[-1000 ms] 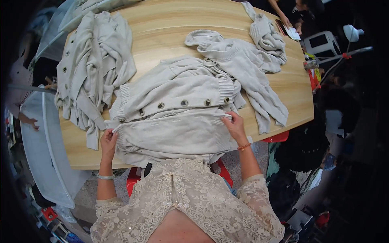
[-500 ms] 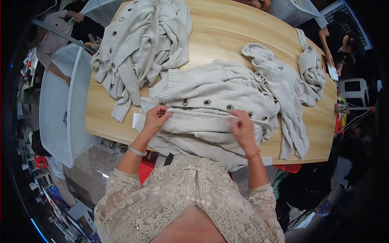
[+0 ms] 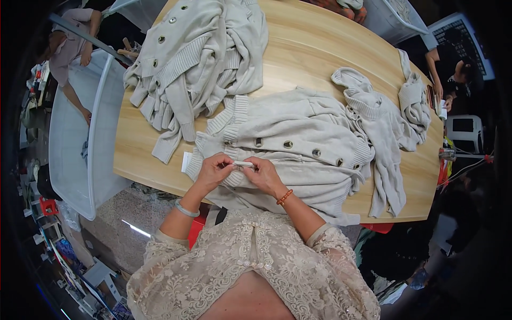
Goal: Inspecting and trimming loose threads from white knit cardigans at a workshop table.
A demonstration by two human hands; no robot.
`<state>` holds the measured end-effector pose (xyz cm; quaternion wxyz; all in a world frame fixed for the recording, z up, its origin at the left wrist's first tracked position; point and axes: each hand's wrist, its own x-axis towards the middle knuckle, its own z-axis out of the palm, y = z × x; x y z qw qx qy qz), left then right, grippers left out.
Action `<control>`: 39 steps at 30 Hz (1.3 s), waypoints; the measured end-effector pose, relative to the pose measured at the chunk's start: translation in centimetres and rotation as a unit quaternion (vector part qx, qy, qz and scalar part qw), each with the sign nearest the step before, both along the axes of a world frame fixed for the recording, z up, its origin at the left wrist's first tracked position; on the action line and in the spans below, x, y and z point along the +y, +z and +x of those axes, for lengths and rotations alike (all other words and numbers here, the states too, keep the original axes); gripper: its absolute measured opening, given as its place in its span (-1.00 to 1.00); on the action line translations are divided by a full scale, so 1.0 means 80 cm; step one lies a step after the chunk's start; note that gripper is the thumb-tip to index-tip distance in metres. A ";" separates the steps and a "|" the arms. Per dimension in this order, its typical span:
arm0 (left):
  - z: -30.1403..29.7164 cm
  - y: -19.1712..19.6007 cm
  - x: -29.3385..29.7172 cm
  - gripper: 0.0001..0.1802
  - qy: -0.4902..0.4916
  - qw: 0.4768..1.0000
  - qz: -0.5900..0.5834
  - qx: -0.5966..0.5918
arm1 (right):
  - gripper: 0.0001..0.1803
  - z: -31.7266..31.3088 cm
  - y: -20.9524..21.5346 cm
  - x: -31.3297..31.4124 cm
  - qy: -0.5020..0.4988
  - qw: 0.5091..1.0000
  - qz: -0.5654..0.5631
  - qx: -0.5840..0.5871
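A cream knitted cardigan [image 3: 298, 122] with dark round buttons down its front lies on the wooden table before me. Both hands meet at its near left part, over a ribbed section. My left hand [image 3: 214, 170] pinches one end of a small pale folded edge of the knit, which looks like a sleeve cuff [image 3: 244, 164]. At the other end of that edge, my right hand [image 3: 262, 175] grips with thumb and fingers. Beneath the hands, more cream knit spreads toward the table's near edge.
A pile of cream cardigans [image 3: 213, 58] lies at the far left of the table [image 3: 298, 37]. More knitwear [image 3: 381, 112] lies on the right. A white bin [image 3: 74, 160] stands left, where a person reaches in. Another person [image 3: 445, 66] is at the far right.
My right hand has moved left from the cardigan's button band to join my left hand at the cuff. The cuff edge is now raised between both hands.
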<state>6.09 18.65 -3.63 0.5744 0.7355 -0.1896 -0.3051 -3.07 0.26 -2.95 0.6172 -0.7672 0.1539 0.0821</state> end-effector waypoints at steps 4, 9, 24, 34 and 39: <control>0.011 0.014 -0.005 -0.90 -0.044 0.999 0.022 0.004 | -0.74 0.009 0.017 -0.010 0.044 0.998 -0.028 0.023; 0.029 0.025 -0.020 -0.79 -0.018 0.960 0.067 -0.270 | -0.76 0.003 0.005 -0.006 0.052 0.993 -0.100 -0.027; 0.024 0.007 -0.041 -0.87 0.018 0.977 -0.006 0.212 | -0.60 -0.005 0.037 0.012 -0.003 0.964 -0.222 -0.144; 0.011 0.015 -0.028 -0.78 0.021 0.963 -0.022 0.266 | -0.55 -0.016 0.042 0.002 0.049 0.966 -0.215 -0.134; 0.006 0.052 -0.019 -0.57 -0.146 0.988 -0.031 0.044 | -0.61 -0.015 0.034 -0.014 0.020 0.976 -0.165 -0.138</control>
